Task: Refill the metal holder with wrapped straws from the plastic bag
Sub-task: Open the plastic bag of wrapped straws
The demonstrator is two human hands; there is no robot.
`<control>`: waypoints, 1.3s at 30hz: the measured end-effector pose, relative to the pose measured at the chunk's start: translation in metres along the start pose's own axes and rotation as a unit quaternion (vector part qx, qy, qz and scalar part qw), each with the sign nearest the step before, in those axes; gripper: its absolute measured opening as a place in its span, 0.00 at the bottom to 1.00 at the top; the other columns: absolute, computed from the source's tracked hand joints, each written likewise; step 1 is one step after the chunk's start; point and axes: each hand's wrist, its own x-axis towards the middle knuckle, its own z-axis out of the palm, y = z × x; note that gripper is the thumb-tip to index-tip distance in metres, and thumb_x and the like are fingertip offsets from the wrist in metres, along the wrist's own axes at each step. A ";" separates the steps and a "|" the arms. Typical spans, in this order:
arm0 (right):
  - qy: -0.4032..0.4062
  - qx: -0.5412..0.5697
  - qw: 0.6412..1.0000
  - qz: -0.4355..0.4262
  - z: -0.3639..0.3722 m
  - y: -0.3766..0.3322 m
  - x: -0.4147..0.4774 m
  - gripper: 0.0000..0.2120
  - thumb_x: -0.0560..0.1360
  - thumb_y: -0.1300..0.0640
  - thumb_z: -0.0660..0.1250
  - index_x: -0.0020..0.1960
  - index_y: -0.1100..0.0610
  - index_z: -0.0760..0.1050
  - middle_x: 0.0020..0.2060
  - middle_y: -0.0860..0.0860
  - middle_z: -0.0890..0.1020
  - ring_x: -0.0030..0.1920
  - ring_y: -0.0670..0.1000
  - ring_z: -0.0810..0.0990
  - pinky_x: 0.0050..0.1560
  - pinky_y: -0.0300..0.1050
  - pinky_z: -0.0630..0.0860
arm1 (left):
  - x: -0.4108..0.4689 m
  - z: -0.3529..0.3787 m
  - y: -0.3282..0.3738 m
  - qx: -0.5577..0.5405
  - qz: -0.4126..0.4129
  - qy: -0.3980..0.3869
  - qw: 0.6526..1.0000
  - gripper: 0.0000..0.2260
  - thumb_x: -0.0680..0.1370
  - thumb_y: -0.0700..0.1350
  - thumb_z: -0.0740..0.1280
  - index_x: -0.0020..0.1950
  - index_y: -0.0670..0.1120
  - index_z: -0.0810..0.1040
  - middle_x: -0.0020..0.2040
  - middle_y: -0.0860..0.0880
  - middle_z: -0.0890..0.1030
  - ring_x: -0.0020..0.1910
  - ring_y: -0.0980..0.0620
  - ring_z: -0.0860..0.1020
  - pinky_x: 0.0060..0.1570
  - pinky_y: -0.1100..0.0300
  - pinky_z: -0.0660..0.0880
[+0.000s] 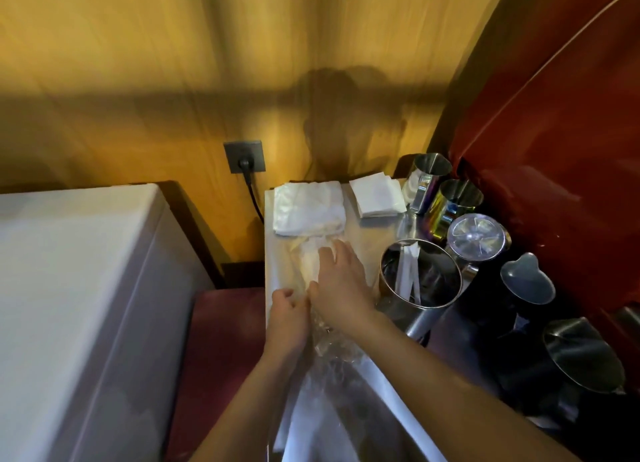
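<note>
While both hands press it, plastic bag point(325, 350) lies beneath.

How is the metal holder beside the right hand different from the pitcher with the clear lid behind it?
The metal holder is open on top and wider; the lidded pitcher is closed by a clear lid and narrower. A few white wrapped straws stand in the metal holder; what the lidded pitcher holds cannot be seen. Both are shiny metal and stand upright on the counter.
</note>
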 end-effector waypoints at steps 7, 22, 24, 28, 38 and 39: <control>-0.090 0.048 0.981 0.167 0.024 0.017 0.011 0.33 0.75 0.55 0.61 0.73 0.58 0.46 0.73 0.66 0.49 0.72 0.67 0.55 0.71 0.61 0.58 | 0.029 0.012 0.010 -0.101 -0.169 -0.067 0.978 0.16 0.76 0.47 0.65 0.58 0.47 0.60 0.45 0.46 0.74 0.41 0.49 0.77 0.36 0.56 0.75; -0.026 0.371 0.907 0.198 0.007 0.022 0.004 0.15 0.71 0.58 0.64 0.56 0.54 0.65 0.50 0.56 0.80 0.47 0.57 0.80 0.48 0.50 0.77 | 0.019 -0.005 0.014 -0.221 -0.185 -0.214 0.933 0.18 0.74 0.50 0.69 0.53 0.37 0.81 0.50 0.34 0.82 0.51 0.34 0.80 0.55 0.40 0.76; -0.017 0.402 0.897 0.184 0.000 0.019 0.001 0.06 0.73 0.58 0.63 0.50 0.53 0.70 0.45 0.53 0.81 0.44 0.53 0.80 0.46 0.48 0.76 | 0.018 -0.011 0.013 -0.256 -0.179 -0.212 0.926 0.20 0.74 0.51 0.69 0.54 0.36 0.80 0.50 0.33 0.82 0.50 0.34 0.80 0.54 0.40 0.76; -0.007 0.493 0.860 0.131 -0.010 0.014 -0.007 0.07 0.75 0.63 0.60 0.43 0.53 0.73 0.40 0.53 0.83 0.41 0.51 0.81 0.41 0.46 0.77 | 0.015 -0.027 0.007 -0.366 -0.174 -0.242 0.882 0.19 0.75 0.52 0.65 0.51 0.36 0.81 0.38 0.38 0.84 0.34 0.42 0.83 0.33 0.53 0.80; -0.049 0.433 0.896 0.080 -0.006 0.015 -0.022 0.06 0.69 0.61 0.70 0.36 0.52 0.76 0.29 0.43 0.78 0.33 0.43 0.74 0.34 0.35 0.70 | -0.007 -0.037 -0.003 -0.445 -0.146 -0.258 0.845 0.16 0.81 0.46 0.54 0.54 0.37 0.77 0.34 0.41 0.82 0.29 0.46 0.81 0.28 0.58 0.78; -0.047 0.428 0.900 0.060 -0.006 0.015 -0.023 0.12 0.70 0.65 0.68 0.31 0.52 0.74 0.24 0.42 0.77 0.30 0.42 0.73 0.32 0.34 0.69 | -0.011 -0.037 -0.002 -0.448 -0.145 -0.264 0.842 0.16 0.81 0.45 0.53 0.57 0.37 0.75 0.35 0.41 0.83 0.31 0.45 0.82 0.30 0.57 0.78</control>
